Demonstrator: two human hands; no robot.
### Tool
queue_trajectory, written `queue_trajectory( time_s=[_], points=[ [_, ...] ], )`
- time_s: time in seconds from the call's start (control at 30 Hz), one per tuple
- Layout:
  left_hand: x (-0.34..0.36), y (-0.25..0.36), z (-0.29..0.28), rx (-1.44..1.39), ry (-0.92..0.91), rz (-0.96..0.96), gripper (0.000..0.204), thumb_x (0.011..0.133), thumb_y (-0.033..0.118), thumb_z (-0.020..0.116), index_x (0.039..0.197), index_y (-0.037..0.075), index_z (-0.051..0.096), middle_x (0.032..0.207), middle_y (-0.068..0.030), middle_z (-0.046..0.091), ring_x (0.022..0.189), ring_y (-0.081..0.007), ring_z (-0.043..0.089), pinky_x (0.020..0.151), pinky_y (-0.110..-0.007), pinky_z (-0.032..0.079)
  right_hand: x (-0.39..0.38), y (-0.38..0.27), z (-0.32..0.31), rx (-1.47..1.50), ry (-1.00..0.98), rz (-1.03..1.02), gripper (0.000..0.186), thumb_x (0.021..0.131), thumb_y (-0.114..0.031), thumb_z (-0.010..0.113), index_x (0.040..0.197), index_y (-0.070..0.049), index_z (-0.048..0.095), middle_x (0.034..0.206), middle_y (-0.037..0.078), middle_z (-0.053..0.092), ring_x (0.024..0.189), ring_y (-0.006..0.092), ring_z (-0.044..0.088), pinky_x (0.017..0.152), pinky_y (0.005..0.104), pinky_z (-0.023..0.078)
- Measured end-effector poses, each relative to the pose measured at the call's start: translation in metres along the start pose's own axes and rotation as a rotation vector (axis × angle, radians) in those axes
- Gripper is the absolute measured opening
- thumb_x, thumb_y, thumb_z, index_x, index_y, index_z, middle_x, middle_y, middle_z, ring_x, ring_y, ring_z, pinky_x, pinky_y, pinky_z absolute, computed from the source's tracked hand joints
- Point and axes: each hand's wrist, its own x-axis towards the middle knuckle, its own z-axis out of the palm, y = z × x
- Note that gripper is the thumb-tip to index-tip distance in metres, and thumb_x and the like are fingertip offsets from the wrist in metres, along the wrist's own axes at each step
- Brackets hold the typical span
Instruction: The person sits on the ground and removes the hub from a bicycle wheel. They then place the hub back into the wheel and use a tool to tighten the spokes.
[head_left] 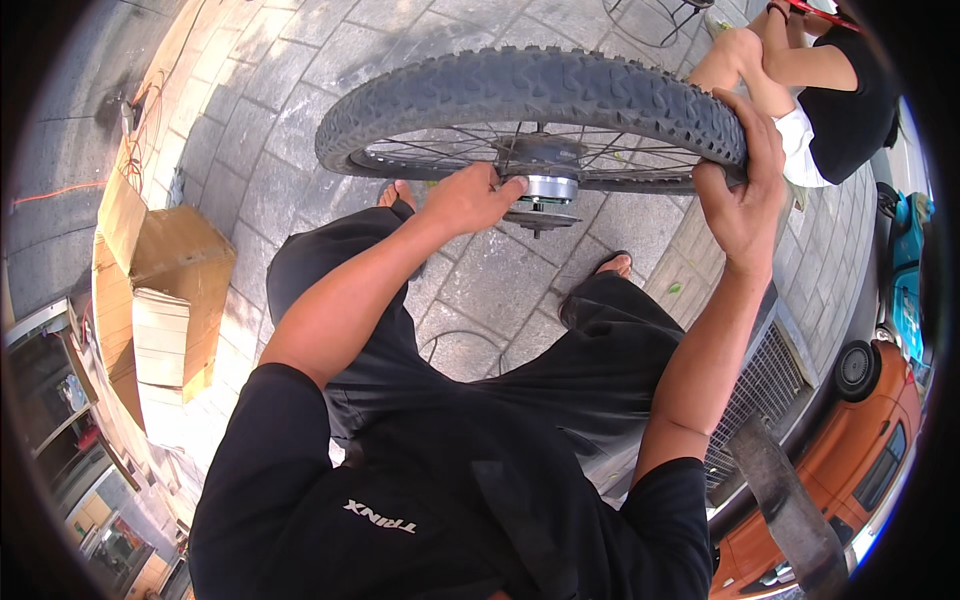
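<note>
Along the left edge of the view, a thin orange cable (60, 190) crosses dark paving, and just right of it stands an open cardboard box (180, 245) with its flaps spread. Farther right, the person's left foot (397, 195) shows beyond the dark trousers. Next comes the left hand (468, 202), reaching in to the hub (548, 188) of a bicycle wheel (530, 90). Its thumb meets the left end of the hub's silver band and its other fingers bend inward; their tips are hidden, so it cannot be told whether they clasp the hub. The wheel is at the upper middle, ahead of the person and above the paving stones, its knobbly tyre arching across the top and a flat disc below the silver band. At the wheel's right end, the right hand (742, 205) grasps tyre and rim, the thumb on the inner side and the fingers wrapped over the outer tread. Just beyond it another person (845, 110) in black and white sits on the pavement. Toward the right edge are an orange car (860, 455) and a turquoise vehicle (908, 270).
</note>
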Motion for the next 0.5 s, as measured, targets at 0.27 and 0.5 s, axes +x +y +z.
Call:
queue_trajectory(
  time_s=[0.27, 0.5],
  points=[
    [0.004, -0.009, 0.006, 0.047, 0.120, 0.090, 0.056, 0.107, 0.053, 0.058, 0.117, -0.001, 0.070, 0.111, -0.0207, 0.078, 0.110, -0.0419, 0.074, 0.096, -0.051, 0.055, 0.005, 0.001, 0.004, 0.024, 0.002, 0.052, 0.066, 0.072, -0.005, 0.065, 0.137, -0.008, 0.071, 0.130, 0.018, 0.070, 0.126, 0.0383, 0.063, 0.116, 0.0463, 0.045],
    [-0.023, 0.017, -0.025, 0.380, 0.092, 0.132, 0.055, 0.105, 0.047, 0.063, 0.132, 0.000, 0.071, 0.123, -0.0225, 0.077, 0.119, -0.0434, 0.073, 0.103, -0.051, 0.057, 0.007, 0.004, 0.008, 0.058, 0.041, 0.001, 0.065, 0.072, -0.005, 0.066, 0.136, -0.007, 0.071, 0.124, 0.018, 0.071, 0.122, 0.0385, 0.065, 0.113, 0.0455, 0.047]
  ],
)
